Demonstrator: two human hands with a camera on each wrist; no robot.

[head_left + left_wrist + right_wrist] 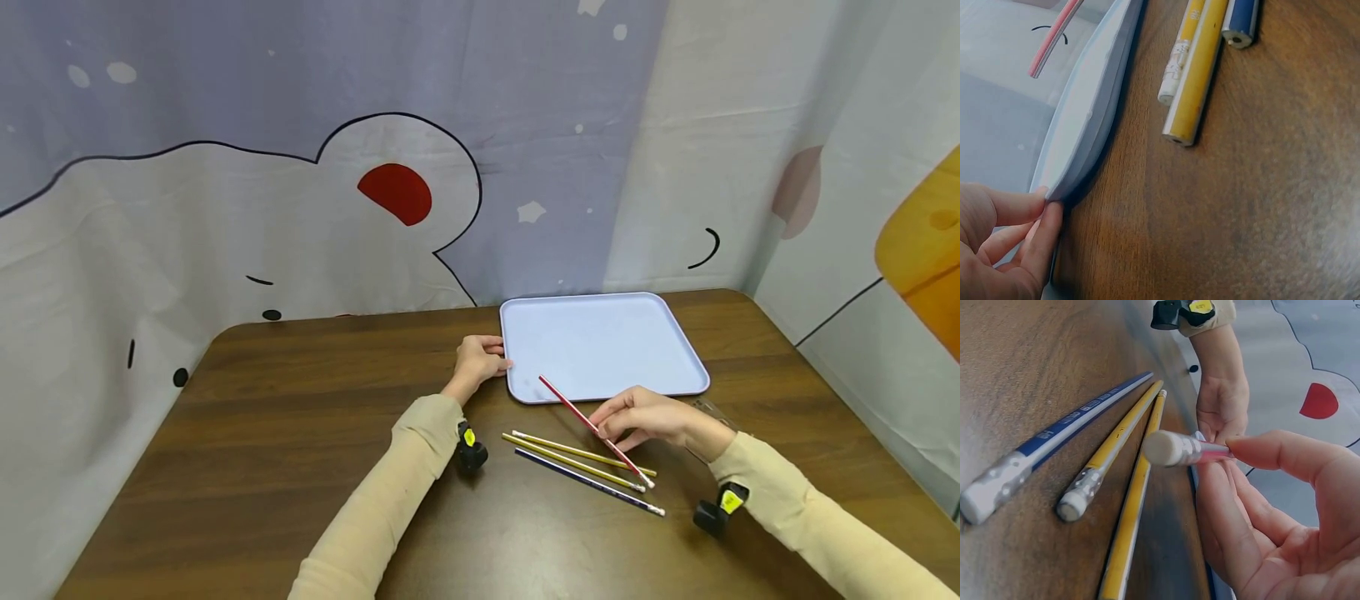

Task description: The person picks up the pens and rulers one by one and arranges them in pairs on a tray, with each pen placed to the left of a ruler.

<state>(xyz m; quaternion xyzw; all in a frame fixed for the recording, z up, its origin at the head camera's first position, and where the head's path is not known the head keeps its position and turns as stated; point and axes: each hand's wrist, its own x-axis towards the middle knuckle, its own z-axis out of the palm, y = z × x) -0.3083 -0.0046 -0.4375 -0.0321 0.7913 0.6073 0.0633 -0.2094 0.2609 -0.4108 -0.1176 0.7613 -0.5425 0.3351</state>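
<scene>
A pale blue tray [678,354] lies on the brown table [300,433]. My left hand [480,358] pinches the tray's left edge [1079,144] between thumb and fingers [1035,231]. My right hand [637,417] pinches a red pencil [577,412], held slanted, its tip over the tray's near edge and its eraser end [1163,449] toward me. Two yellow pencils [577,457] and a blue pencil [592,485] lie side by side on the table below that hand; the wrist views show them too, yellow [1116,440] [1194,81] and blue [1066,428] [1241,22].
A printed curtain [300,208] hangs right behind the table and along its right side. A clear ruler-like strip [712,410] lies by my right wrist. Each wrist carries a small black camera [471,450].
</scene>
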